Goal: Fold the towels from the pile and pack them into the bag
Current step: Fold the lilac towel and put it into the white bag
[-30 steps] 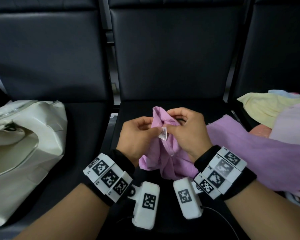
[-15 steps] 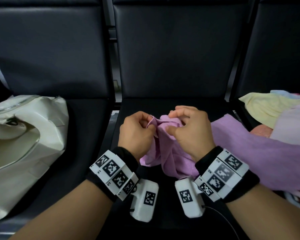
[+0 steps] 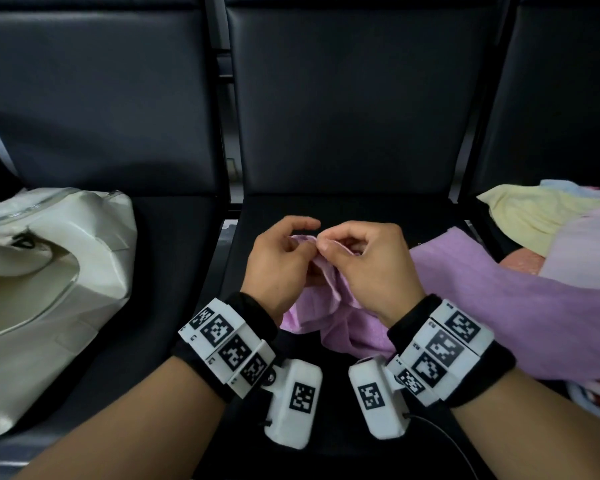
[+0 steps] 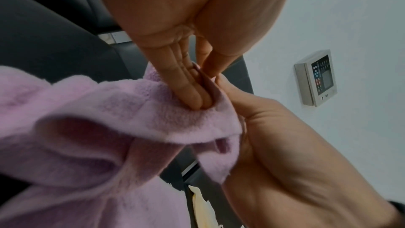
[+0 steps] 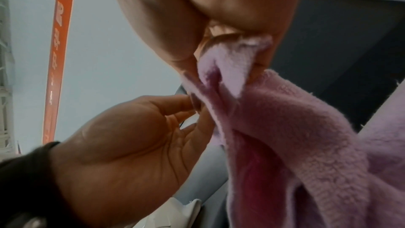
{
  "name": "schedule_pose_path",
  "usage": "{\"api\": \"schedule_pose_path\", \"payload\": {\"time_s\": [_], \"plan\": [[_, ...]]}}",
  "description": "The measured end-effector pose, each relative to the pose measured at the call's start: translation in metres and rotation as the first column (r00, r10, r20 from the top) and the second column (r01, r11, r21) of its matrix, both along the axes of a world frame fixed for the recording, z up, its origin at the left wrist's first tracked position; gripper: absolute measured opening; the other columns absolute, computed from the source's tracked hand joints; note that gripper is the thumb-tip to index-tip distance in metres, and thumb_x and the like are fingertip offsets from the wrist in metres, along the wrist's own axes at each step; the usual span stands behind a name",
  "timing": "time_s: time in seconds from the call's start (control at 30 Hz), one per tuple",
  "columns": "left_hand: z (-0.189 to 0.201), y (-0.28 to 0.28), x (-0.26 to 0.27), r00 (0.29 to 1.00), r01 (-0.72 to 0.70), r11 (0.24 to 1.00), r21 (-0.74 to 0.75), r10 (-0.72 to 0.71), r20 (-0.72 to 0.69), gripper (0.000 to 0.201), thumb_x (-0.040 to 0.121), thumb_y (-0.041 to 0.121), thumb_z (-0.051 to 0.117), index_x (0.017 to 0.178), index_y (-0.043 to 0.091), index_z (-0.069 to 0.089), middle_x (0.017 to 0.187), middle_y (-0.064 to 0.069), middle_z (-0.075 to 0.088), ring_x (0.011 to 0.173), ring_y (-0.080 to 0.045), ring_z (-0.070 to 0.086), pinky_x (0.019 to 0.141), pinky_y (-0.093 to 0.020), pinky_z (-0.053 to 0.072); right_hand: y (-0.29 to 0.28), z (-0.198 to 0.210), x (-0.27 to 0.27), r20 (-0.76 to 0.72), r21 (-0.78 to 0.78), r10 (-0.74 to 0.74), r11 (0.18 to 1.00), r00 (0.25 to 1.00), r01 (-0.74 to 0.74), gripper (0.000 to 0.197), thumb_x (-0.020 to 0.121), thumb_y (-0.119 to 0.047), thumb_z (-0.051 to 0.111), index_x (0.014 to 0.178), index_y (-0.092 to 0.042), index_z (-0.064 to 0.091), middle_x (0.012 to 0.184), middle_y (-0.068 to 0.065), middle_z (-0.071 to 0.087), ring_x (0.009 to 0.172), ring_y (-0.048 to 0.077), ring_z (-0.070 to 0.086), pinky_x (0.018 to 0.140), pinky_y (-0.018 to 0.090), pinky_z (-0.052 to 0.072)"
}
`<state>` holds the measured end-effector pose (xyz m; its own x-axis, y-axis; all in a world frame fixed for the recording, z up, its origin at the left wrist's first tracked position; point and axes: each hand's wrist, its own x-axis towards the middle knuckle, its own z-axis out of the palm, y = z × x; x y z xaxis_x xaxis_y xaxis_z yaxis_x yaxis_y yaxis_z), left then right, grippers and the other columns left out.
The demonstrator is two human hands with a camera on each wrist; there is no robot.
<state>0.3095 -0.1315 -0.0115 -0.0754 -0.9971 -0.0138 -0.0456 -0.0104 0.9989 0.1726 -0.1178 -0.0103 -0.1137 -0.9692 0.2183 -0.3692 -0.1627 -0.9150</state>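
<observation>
Black padded seats (image 3: 343, 209) in row, backrests behind. Purple towel (image 3: 499, 306) bunched over middle seat, trailing toward 3 o'clock. Left hand (image 3: 278, 265) and right hand (image 3: 368, 268) both pinching its gathered edge, touching each other. Cream bag (image 3: 49, 271) at 9 o'clock, mouth agape. Towel pile (image 3: 541, 216) at 2 o'clock, yellow on top.

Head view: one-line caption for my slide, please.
Both hands, left hand and right hand, pinch a lilac fleece towel over a black seat, cream bag waiting left.
</observation>
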Motion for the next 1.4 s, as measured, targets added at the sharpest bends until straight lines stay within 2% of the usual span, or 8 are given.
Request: {"api": "schedule_pose_path", "payload": {"time_s": [0.2, 0.43, 0.63, 0.83, 1.0, 1.17, 1.3, 1.4], "plan": [[-0.001, -0.003, 0.002, 0.988, -0.004, 0.994, 0.110, 0.021, -0.155, 0.022, 0.093, -0.013, 0.052, 0.101, 0.001, 0.068, 0.081, -0.014, 0.076, 0.076, -0.025, 0.076, 0.063, -0.027, 0.059, 0.000, -0.002, -0.001, 0.032, 0.031, 0.042, 0.999, 0.999, -0.043, 0.041, 0.087, -0.003, 0.076, 0.124, -0.018, 0.068, 0.103, -0.005, 0.076, 0.100, 0.004, 0.071, 0.090, 0.032, 0.059], [-0.005, -0.003, 0.007, 0.998, -0.003, 0.998, -0.060, 0.007, 0.070, 0.035, 0.081, -0.009, 0.076, 0.097, 0.021, 0.071, 0.084, 0.005, 0.075, 0.082, -0.012, 0.074, 0.082, -0.030, 0.060, 0.002, -0.001, -0.003, 0.044, 0.057, 0.064, 0.996, 0.997, -0.067, 0.062, 0.085, 0.016, 0.060, 0.138, -0.015, 0.056, 0.113, -0.005, 0.073, 0.111, 0.005, 0.067, 0.100, 0.034, 0.054], [-0.004, -0.005, 0.006, 0.982, -0.053, 0.991, -0.126, 0.075, 0.175, 0.019, 0.069, 0.024, 0.082, 0.077, 0.035, 0.070, 0.076, 0.004, 0.073, 0.074, -0.019, 0.071, 0.080, -0.050, 0.061, -0.003, -0.008, -0.007, 0.102, 0.013, -0.083, 0.997, 0.991, 0.083, 0.037, 0.083, 0.003, 0.075, 0.111, -0.020, 0.066, 0.113, 0.001, 0.070, 0.104, 0.004, 0.069, 0.091, 0.031, 0.059], [-0.006, -0.008, 0.006, 0.959, -0.085, 0.978, -0.190, 0.132, 0.250, 0.020, 0.071, 0.053, 0.067, 0.073, 0.034, 0.066, 0.075, -0.001, 0.070, 0.079, -0.024, 0.070, 0.076, -0.046, 0.059, -0.004, -0.006, -0.011, -0.043, -0.031, -0.153, 0.988, 0.987, 0.152, 0.005, 0.089, -0.020, 0.075, 0.089, -0.024, 0.072, 0.082, -0.009, 0.073, 0.078, 0.004, 0.070, 0.072, 0.026, 0.057], [-0.006, -0.013, 0.008, 0.915, -0.181, 0.938, -0.295, 0.270, 0.300, 0.014, 0.089, 0.030, 0.071, 0.077, 0.026, 0.065, 0.117, 0.014, 0.060, 0.098, 0.001, 0.060, 0.088, -0.026, 0.050, 0.000, 0.000, -0.003, 0.060, -0.063, -0.161, 0.984, 0.985, 0.165, 0.018, 0.091, -0.036, 0.071, 0.100, -0.020, 0.067, 0.089, -0.010, 0.071, 0.083, 0.000, 0.067, 0.074, 0.017, 0.053], [-0.005, -0.013, 0.010, 0.940, -0.168, 0.955, -0.244, 0.230, 0.254, 0.019, 0.090, 0.032, 0.065, 0.073, 0.024, 0.062, 0.069, 0.006, 0.068, 0.065, -0.007, 0.063, 0.064, -0.031, 0.053, 0.005, -0.002, -0.001, 0.029, 0.018, -0.024, 1.000, 0.999, 0.023, 0.024, 0.084, -0.038, 0.078, 0.100, -0.027, 0.063, 0.092, -0.011, 0.071, 0.087, 0.002, 0.069, 0.079, 0.026, 0.059], [-0.004, -0.009, 0.007, 0.941, -0.153, 0.951, -0.271, 0.223, 0.253, 0.020, 0.091, 0.029, 0.065, 0.073, 0.023, 0.059, 0.057, 0.011, 0.059, 0.055, -0.005, 0.055, 0.056, -0.029, 0.049, 0.002, -0.009, -0.001, -0.003, 0.050, -0.006, 0.999, 1.000, 0.007, 0.011, 0.089, -0.022, 0.074, 0.085, -0.027, 0.065, 0.081, -0.006, 0.072, 0.079, 0.011, 0.071, 0.077, 0.044, 0.061], [-0.005, -0.009, 0.007, 0.953, -0.143, 0.954, -0.265, 0.205, 0.225, 0.019, 0.086, 0.029, 0.069, 0.073, 0.023, 0.057, 0.056, 0.011, 0.058, 0.056, -0.009, 0.054, 0.058, -0.036, 0.051, 0.000, -0.009, -0.004, 0.005, 0.031, -0.024, 0.999, 1.000, 0.024, 0.013, 0.090, -0.020, 0.073, 0.081, -0.026, 0.066, 0.078, -0.005, 0.072, 0.078, 0.011, 0.072, 0.076, 0.043, 0.061]]}}
